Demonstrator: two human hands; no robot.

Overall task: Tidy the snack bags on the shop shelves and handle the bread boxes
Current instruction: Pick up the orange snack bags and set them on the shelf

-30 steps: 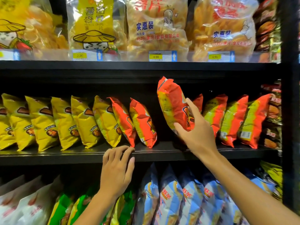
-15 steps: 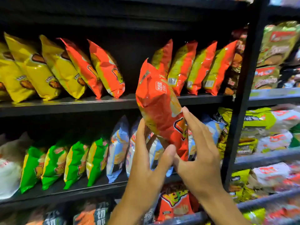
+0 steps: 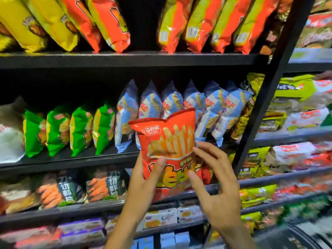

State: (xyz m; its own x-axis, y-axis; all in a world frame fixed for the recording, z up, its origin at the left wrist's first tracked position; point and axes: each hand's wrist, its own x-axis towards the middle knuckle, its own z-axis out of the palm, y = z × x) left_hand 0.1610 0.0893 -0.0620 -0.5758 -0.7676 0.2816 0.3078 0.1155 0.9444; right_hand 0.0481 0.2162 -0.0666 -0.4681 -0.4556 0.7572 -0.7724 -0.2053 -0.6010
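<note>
I hold a red snack bag (image 3: 168,141) printed with fries upright in front of the shelves, its front facing me. My left hand (image 3: 143,182) grips its lower left side, thumb on the front and fingers behind. My right hand (image 3: 213,186) holds the lower right side, thumb on the front and fingertips at the bag's right edge. Behind the bag stands a row of blue bags (image 3: 206,108), with green bags (image 3: 80,126) to their left. On the shelf above, yellow bags (image 3: 45,24) and orange-red bags (image 3: 206,24) lean, with a dark gap (image 3: 143,24) between them.
A black upright post (image 3: 265,105) divides off a right bay of mixed snack packs (image 3: 296,105). Dark bags with orange snacks (image 3: 68,187) fill the shelf below my hands. Small white and blue boxes (image 3: 161,216) line a lower shelf.
The red bag came off the upper shelf and down in front of the blue bags, turned face-on. My left hand left the shelf edge and took hold of it. The view tilted down.
</note>
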